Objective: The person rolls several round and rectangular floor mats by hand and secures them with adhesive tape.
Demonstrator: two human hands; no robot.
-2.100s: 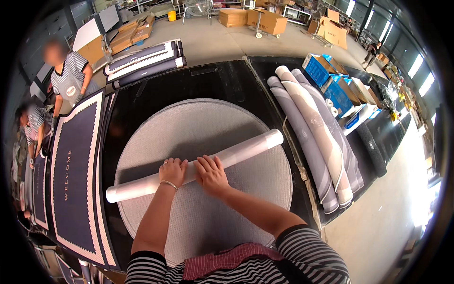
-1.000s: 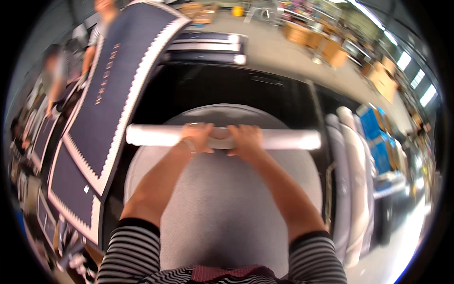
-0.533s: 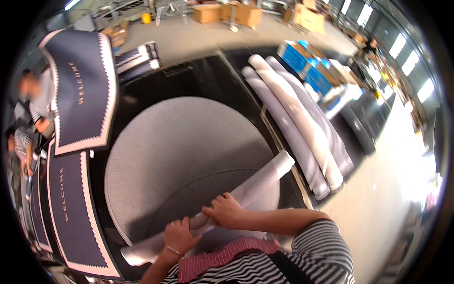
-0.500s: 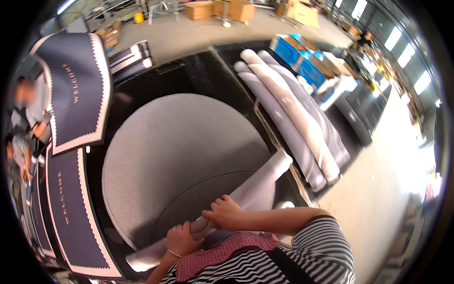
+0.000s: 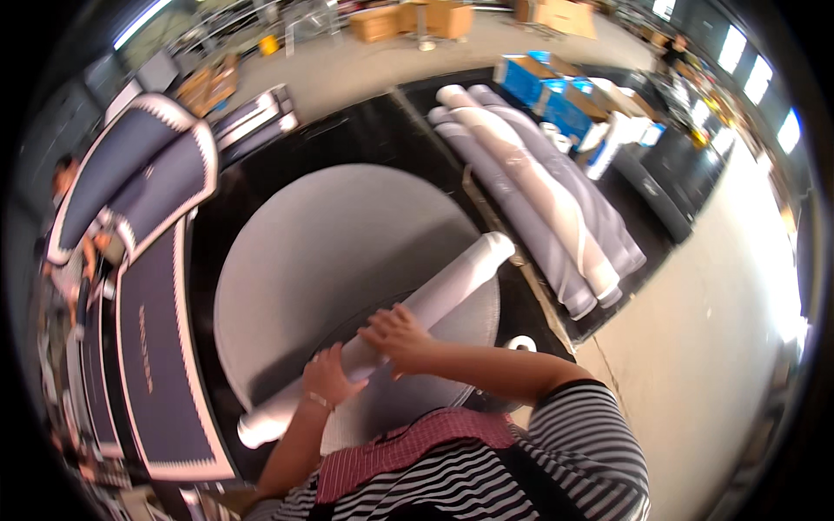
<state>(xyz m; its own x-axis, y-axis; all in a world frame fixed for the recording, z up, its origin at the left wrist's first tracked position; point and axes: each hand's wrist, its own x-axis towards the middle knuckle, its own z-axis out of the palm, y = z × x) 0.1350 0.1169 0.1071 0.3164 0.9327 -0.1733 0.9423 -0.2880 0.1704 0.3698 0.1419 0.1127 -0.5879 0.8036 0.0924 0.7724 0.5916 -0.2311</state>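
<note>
The pale roll (image 5: 359,354) lies slanted across the round gray mat (image 5: 313,234), with its left end closer to me and its right end farther away. Both ends reach about to the mat's edge. My left hand (image 5: 330,376) and my right hand (image 5: 398,337) are side by side near the roll's middle. My grip is wide: my fingers spread over the top and do not close around it.

I think the roll could twist more if one hand pushes harder than the other, because both hands are near the middle and nothing holds the ends. It could also spring loose if I lift my hands, since I see no tie on it.

Under the mat is the black tabletop (image 5: 334,135). To the right, long rolls (image 5: 521,174) lie together, near blue boxes (image 5: 569,113). If my roll slides that way, it might bump them.

On the left is a dark mat (image 5: 156,373) with a pale edge.
</note>
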